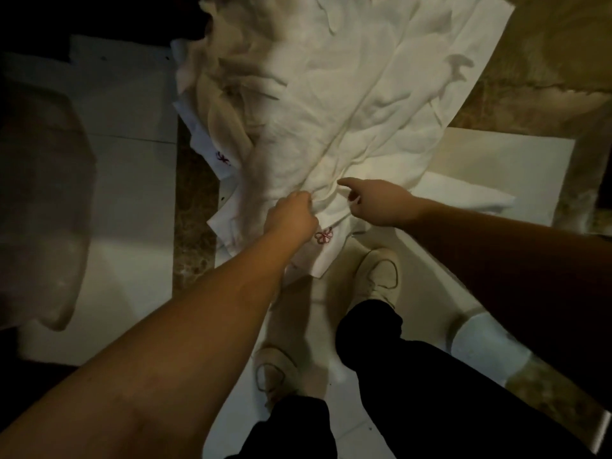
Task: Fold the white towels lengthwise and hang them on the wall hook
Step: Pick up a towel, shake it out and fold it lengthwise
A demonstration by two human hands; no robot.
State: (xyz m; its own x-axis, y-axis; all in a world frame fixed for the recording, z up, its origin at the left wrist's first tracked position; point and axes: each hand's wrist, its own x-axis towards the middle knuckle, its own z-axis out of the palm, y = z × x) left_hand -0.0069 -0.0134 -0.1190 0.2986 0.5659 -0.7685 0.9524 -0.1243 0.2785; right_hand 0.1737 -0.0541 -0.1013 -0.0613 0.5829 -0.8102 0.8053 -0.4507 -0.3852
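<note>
Left hand (293, 215) at 6 o'clock of the towel pile (331, 104): grip closed, bunching a fold of cloth. Right hand (377, 202) just beside it at 3: index finger out on the cloth, thumb tucked, so whether it holds anything I cannot tell. Risks: several layers overlap, so a lift likely drags two towels; the embroidered corner (324, 235) hangs loose, so the lengthwise fold may skew. No hook visible.
</note>
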